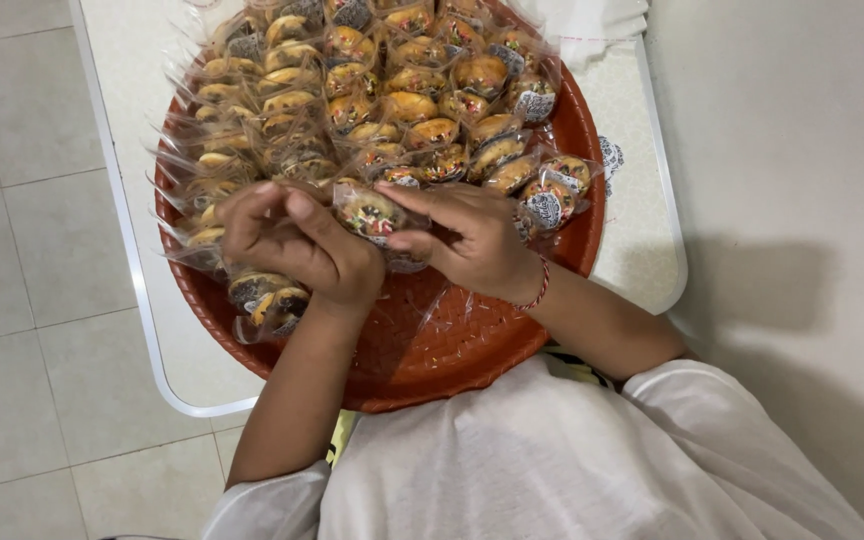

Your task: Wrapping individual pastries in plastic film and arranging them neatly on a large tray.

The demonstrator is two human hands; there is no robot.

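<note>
A round orange woven tray (432,350) carries several rows of small sprinkled cakes in clear plastic wrappers (392,90). Both of my hands hover over the tray's near half. My right hand (472,240) pinches one wrapped cake (372,212) by its side, with a red thread bracelet on the wrist. My left hand (292,245) closes its fingers on the same wrapped cake from the left. More wrapped cakes (270,298) lie just under my left hand at the tray's left rim.
The tray rests on a small white table (167,350) with rounded corners. Pale floor tiles (22,250) lie to the left and a plain wall (792,150) stands to the right. Two wrapped cakes (609,156) sit at the tray's right rim.
</note>
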